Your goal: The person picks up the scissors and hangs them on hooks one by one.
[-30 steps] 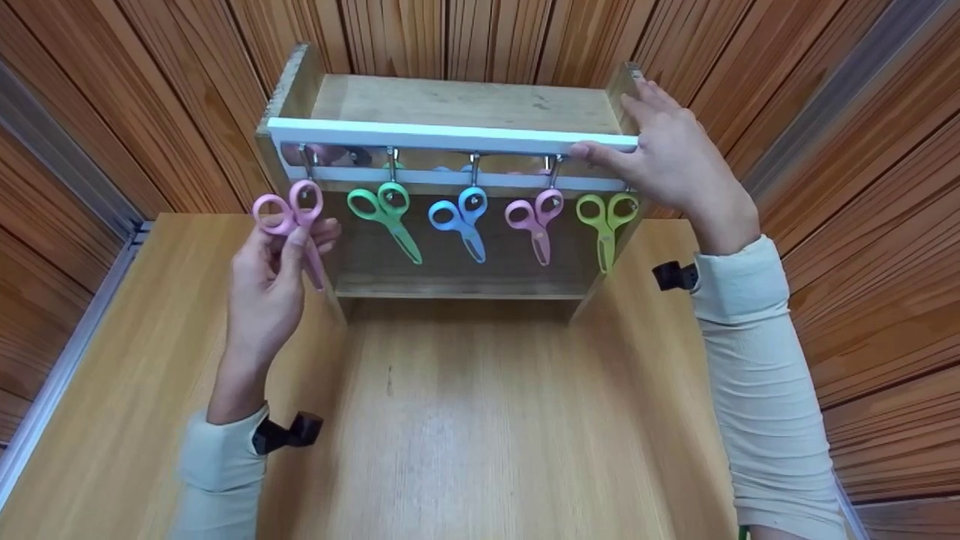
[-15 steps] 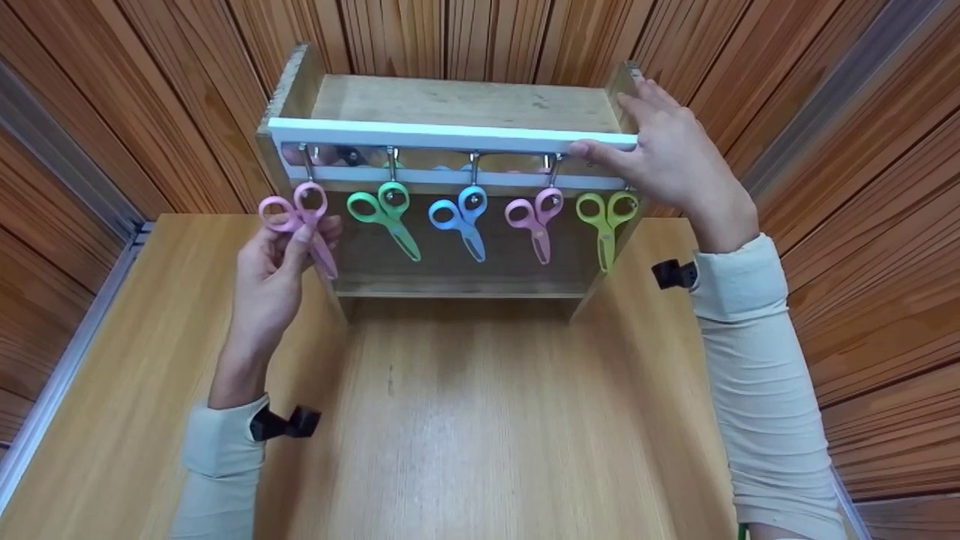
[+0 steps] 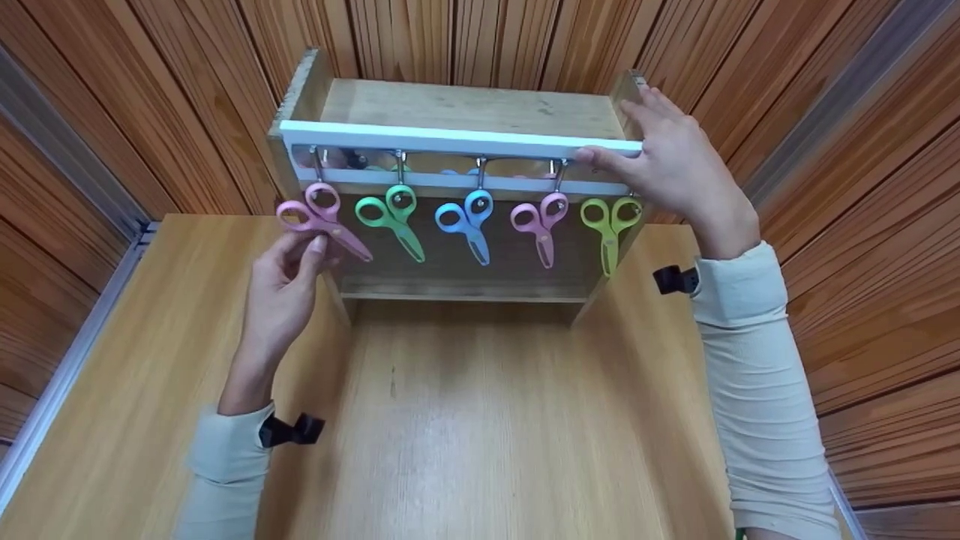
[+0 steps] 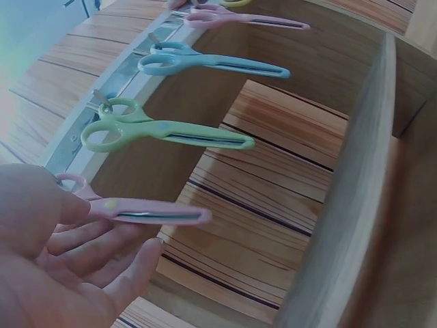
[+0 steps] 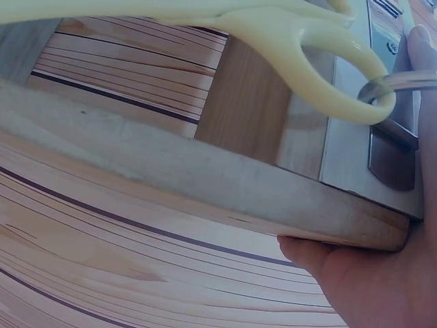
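Note:
Pink scissors (image 3: 330, 221) hang by one finger ring at the leftmost hook of a white rail (image 3: 450, 139), tilted with the blade pointing down to the right. My left hand (image 3: 281, 296) pinches them near the lower ring; in the left wrist view its thumb covers part of the handle and the other fingers spread below. Green scissors (image 3: 397, 221), blue scissors (image 3: 469, 223), a second pink pair (image 3: 544, 225) and yellow scissors (image 3: 610, 229) hang along the rail. My right hand (image 3: 679, 161) rests on the rail's right end, thumb in front, fingers against the side board.
The rail is fixed on the front of a wooden shelf unit (image 3: 465, 105), which stands on a wooden table (image 3: 450, 420). Behind rises a panelled wood wall (image 3: 495, 37). In the right wrist view, the yellow scissors hang close to the right hand.
My left hand has moved slightly right, and the leftmost pink scissors have swung from nearly upright to a clear tilt, ring at the hook. My right hand stays in place on the rail.

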Action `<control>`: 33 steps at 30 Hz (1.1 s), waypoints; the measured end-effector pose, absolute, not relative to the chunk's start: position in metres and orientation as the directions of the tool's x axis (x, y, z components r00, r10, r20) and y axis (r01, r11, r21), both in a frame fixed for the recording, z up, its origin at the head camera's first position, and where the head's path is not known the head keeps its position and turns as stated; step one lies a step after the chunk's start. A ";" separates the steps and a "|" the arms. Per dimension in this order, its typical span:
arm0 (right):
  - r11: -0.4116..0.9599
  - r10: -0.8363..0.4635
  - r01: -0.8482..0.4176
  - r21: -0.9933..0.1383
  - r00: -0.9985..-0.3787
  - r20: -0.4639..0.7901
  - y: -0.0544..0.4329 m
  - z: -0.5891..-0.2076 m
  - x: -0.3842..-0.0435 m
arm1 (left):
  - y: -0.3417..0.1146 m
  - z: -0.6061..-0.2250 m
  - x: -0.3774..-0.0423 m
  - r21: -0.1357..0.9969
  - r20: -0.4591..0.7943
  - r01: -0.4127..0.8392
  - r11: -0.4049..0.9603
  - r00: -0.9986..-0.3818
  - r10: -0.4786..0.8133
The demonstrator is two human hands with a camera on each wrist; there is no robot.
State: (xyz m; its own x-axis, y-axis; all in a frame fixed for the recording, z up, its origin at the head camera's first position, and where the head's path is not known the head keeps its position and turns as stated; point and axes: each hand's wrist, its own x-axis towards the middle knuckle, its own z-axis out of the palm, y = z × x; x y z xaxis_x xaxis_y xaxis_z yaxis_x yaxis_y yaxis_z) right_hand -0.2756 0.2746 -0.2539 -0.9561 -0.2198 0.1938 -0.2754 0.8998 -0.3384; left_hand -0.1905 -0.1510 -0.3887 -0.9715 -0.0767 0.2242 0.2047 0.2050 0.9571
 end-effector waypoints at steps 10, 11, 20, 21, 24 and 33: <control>0.885 -0.196 -0.277 -0.374 -0.951 0.238 0.280 -0.260 -0.275 | -0.159 -0.404 -0.187 0.976 0.113 0.102 0.191 -0.992 -0.047; 0.879 -0.190 -0.274 -0.389 -0.952 0.242 0.281 -0.261 -0.275 | -0.160 -0.406 -0.187 0.977 0.099 0.089 0.192 -0.994 -0.043; 0.805 -0.183 -0.354 -0.476 -0.911 0.369 0.290 -0.270 -0.271 | -0.172 -0.411 -0.184 0.964 0.080 0.063 0.258 -0.995 -0.058; 0.785 -0.170 -0.372 -0.496 -0.898 0.405 0.292 -0.272 -0.269 | -0.173 -0.411 -0.184 0.961 0.089 0.069 0.269 -0.994 -0.062; 0.704 -0.083 -0.428 -0.567 -0.842 0.532 0.301 -0.280 -0.265 | -0.175 -0.407 -0.186 0.939 0.131 0.100 0.329 -0.989 -0.071; 0.560 0.316 -0.410 -0.720 -0.698 0.643 0.334 -0.307 -0.270 | -0.196 -0.399 -0.200 0.655 0.465 0.322 0.684 -0.885 -0.029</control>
State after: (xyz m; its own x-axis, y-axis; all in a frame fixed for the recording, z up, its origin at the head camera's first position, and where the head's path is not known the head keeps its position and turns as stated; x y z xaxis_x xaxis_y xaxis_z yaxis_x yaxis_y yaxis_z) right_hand -0.2702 0.3337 -0.3071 -0.6977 0.3161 0.6428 -0.4097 0.5600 -0.7201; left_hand -0.2002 -0.1959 -0.3992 -0.8850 -0.0290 0.4647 0.3215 0.6837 0.6551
